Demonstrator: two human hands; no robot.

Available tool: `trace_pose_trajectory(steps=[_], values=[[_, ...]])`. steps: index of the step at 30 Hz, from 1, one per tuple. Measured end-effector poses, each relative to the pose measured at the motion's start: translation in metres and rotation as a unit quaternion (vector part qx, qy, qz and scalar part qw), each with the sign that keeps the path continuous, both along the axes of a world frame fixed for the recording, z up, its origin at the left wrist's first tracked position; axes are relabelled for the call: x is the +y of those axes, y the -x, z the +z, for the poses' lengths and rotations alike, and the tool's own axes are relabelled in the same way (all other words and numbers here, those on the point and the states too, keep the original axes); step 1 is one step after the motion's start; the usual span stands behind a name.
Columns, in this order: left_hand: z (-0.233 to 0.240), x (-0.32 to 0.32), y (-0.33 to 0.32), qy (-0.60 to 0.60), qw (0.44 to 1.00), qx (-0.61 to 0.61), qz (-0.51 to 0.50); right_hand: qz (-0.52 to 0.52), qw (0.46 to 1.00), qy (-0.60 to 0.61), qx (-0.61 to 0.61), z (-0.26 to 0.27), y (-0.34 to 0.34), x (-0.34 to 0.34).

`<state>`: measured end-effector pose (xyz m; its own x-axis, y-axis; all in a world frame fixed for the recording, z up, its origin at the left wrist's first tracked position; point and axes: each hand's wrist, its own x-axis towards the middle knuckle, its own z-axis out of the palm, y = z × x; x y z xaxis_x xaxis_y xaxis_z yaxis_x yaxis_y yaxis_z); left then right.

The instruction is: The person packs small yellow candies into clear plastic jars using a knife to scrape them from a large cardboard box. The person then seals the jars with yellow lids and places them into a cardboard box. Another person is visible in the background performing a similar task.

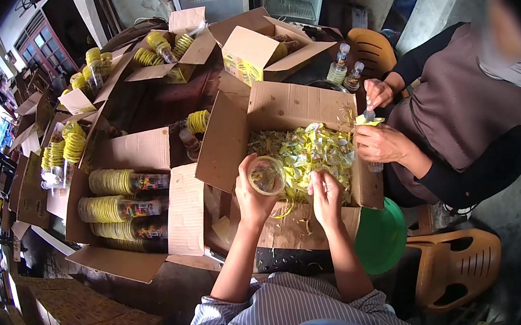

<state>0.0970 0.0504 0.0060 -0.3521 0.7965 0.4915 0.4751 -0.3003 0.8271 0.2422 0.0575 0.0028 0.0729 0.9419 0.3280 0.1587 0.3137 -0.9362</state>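
Observation:
My left hand [253, 200] grips a clear plastic cup [266, 176] with its round rim turned up towards me. Just beyond it stands an open cardboard box [302, 102] filled with shredded yellow and white wrapper scraps [314, 149]. Over the near right part of those scraps is my right hand [327, 196], its fingers curled and drawn together. Whether anything small sits between those fingertips I cannot tell. A thin yellow strip [284, 211] lies on the box's near flap, below my hands.
Left, a cardboard box [185, 208] holds stacked yellow-rimmed cups [101, 210]. More boxes with cups, including an open carton [249, 52], stand behind. At right a person [464, 107] holds a yellow piece [369, 120] and a small tool. A green basin [380, 235] and orange chair [457, 265] are near.

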Motion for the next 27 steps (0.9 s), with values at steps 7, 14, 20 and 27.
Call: trace_pose_trajectory(steps=[7,14,20,27], values=[[0.012,-0.013,-0.003,0.003,0.993,-0.108,-0.054,-0.017,0.922,-0.063,-0.381,-0.016,-0.027,0.022],[0.018,-0.041,0.017,0.031,0.988,-0.137,-0.061,-0.07,0.927,-0.07,-0.362,-0.03,-0.037,0.038],[0.025,-0.088,0.056,0.044,0.95,-0.294,-0.093,-0.032,0.897,0.009,-0.442,-0.029,-0.028,0.032],[0.037,-0.086,0.116,-0.035,0.959,-0.275,0.06,-0.032,0.857,-0.072,-0.509,-0.017,-0.007,0.028]])
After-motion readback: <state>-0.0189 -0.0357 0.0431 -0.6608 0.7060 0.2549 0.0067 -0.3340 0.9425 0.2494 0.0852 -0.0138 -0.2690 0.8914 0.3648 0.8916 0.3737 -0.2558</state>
